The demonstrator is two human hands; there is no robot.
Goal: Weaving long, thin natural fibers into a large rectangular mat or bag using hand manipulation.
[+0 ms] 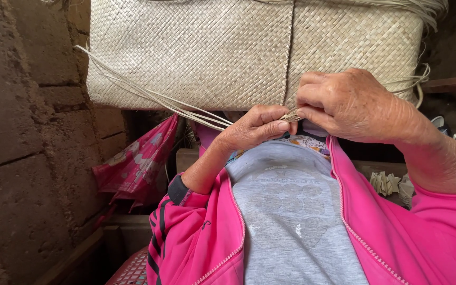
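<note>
Far left, a rough brown block wall (22, 132) fills the frame's edge, and beside it a folded pink patterned umbrella (135, 163) leans. Loose pale strands (149, 95) trail down from the left edge of the woven mat (196, 47), which spans the top of the frame. At centre, the left hand (254, 129) has its fingers curled together, thumb pressing the strand ends (291, 115) at the mat's lower edge. The right hand (349, 103) pinches those same ends, fingers bunched tight. Below, a pink zip jacket (201, 237) lies open over a grey shirt (291, 211)

Left hand (254, 129), right hand (344, 103): fingertips pinched together.
</note>
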